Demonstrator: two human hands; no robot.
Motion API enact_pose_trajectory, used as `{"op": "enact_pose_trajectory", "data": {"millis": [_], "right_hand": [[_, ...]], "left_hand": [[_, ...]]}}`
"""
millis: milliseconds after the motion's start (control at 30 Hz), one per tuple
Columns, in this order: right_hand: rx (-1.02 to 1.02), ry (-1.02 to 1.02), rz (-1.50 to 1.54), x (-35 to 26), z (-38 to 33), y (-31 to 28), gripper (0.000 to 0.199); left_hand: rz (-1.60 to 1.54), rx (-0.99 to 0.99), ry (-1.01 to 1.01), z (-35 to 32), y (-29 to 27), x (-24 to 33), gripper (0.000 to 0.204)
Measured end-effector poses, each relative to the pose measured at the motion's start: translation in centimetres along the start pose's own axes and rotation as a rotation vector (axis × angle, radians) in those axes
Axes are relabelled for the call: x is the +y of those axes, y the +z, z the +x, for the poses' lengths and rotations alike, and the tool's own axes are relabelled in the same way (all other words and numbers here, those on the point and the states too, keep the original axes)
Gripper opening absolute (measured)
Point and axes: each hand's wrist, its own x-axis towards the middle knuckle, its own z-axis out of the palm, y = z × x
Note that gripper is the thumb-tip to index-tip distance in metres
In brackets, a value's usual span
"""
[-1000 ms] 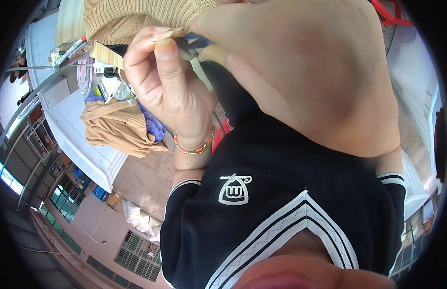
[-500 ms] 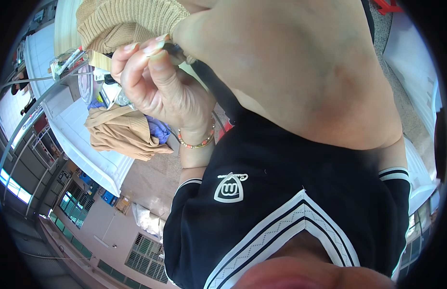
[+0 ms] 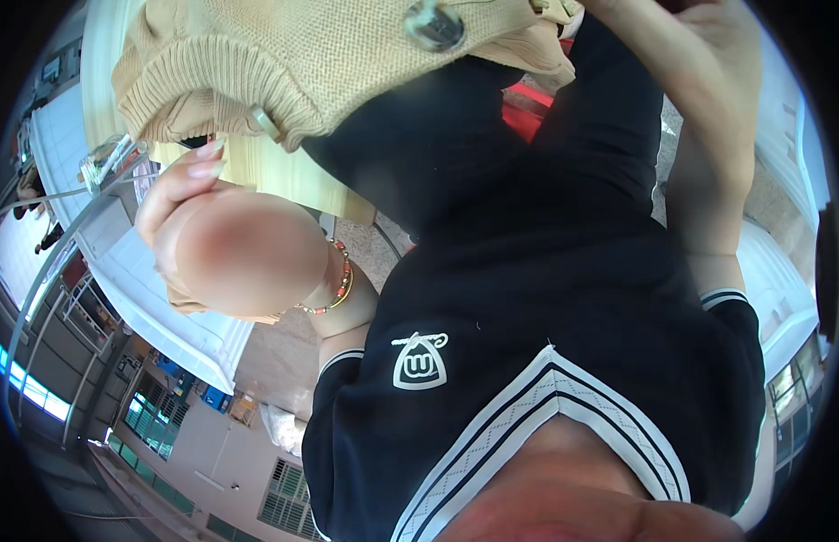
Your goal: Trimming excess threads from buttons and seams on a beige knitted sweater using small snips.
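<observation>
A tan knitted garment [image 3: 329, 54] with a ribbed hem and a large grey button [image 3: 435, 24] hangs close to the camera at the top. My left hand [image 3: 229, 248], with a bead bracelet at the wrist, is curled just below the hem, its fingertips against the ribbed edge. My right forearm [image 3: 708, 154] rises along the right side. My right hand [image 3: 681, 18] is cut off by the top edge next to the garment, so its grip is hidden. My black shirt with a white emblem fills the middle.
Under the garment lies a pale wooden tabletop [image 3: 266, 176]. A white table [image 3: 184, 307] and a clear glass item [image 3: 107, 158] are on the left. Something red [image 3: 528, 104] shows behind the shirt. Building windows [image 3: 148, 420] curve along the lower left.
The garment has come much closer and now spreads across the top. My hands have parted: the right one went up out of view, the left one dropped and curled under the hem.
</observation>
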Motion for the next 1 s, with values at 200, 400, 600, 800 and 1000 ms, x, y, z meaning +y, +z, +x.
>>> {"op": "enact_pose_trajectory", "data": {"millis": [200,400,600,800,1000], "right_hand": [[-0.048,-0.043,0.029,1.5,-1.1,-0.8,0.027],[-0.122,0.059,0.141,3.7,-2.2,-0.5,0.029],[-0.082,0.049,0.295,4.2,-2.6,-0.1,0.030],[-0.107,-0.076,0.333,5.2,-1.8,1.7,0.034],[-0.103,-0.269,0.441,6.6,-0.5,4.3,0.021]], "left_hand": [[0.119,-0.236,-0.093,2.5,2.7,3.0,0.013],[0.370,-0.582,-0.100,3.7,4.7,3.7,0.016],[0.512,-0.734,-0.102,3.7,5.2,3.3,0.018],[0.305,-0.659,-0.137,3.3,4.6,3.0,0.024],[0.252,-0.609,-0.139,2.8,4.7,2.3,0.026]]}}
